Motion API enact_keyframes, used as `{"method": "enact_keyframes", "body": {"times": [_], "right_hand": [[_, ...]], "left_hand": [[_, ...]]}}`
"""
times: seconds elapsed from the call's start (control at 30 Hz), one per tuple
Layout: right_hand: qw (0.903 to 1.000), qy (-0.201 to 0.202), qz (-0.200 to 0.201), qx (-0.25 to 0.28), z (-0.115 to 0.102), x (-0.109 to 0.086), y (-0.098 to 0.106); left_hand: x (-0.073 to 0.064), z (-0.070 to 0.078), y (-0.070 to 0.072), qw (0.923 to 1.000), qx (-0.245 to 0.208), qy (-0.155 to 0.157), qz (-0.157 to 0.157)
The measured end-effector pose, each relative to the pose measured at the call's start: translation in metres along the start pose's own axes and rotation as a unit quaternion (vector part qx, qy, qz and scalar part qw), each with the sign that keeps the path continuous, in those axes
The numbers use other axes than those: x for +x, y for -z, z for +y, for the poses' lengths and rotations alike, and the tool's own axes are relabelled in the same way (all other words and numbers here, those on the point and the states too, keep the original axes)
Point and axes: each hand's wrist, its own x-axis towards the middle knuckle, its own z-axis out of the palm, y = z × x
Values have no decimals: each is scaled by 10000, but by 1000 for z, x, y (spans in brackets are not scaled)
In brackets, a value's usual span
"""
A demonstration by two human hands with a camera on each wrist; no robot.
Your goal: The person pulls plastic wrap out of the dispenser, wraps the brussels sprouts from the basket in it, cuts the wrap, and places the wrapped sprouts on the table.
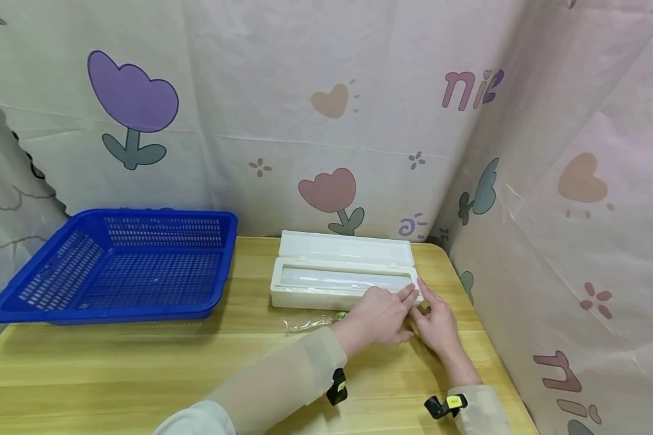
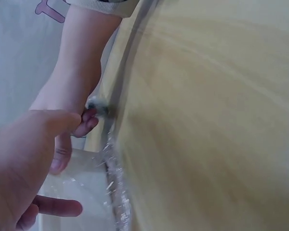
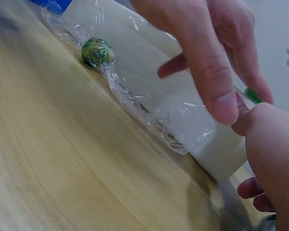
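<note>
A white cling film box (image 1: 305,299) lies with its lid (image 1: 345,249) raised and a roll of clear film (image 1: 326,279) inside. My left hand (image 1: 383,311) reaches over its front right part, fingers mostly straight on the film near the right end. At that end my right hand (image 1: 438,323) grips the box's corner, index finger along the side and thumb at the front. A small green tab (image 3: 253,95) shows between the hands in the right wrist view. A blurred greyish-green thing (image 2: 98,106) sits by the right hand's curled fingers; whether it is held is unclear.
A loose strip of film (image 3: 130,103) hangs along the box front. Beside it sits a small round green vegetable (image 3: 97,51) in clear wrap. The blue plastic basket (image 1: 217,299) stands on the left of the wooden table (image 1: 114,374). Printed cloth (image 1: 239,90) hangs behind and right.
</note>
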Motion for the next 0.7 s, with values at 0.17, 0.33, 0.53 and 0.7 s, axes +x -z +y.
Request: {"method": "enact_keyframes", "body": {"times": [0.17, 0.33, 0.53, 0.7], "right_hand": [[9999, 65, 9, -151, -1, -1, 0], [9997, 21, 60, -241, 0, -1, 1], [9994, 70, 85, -323, 0, -1, 1], [9989, 47, 76, -450, -2, -1, 0]], "left_hand": [[-3, -5, 1, 9999, 126, -90, -53], [-9, -10, -1, 9998, 51, -168, -62], [-14, -13, -3, 9998, -12, -194, 43], [-17, -14, -3, 9999, 14, -162, 11]]}}
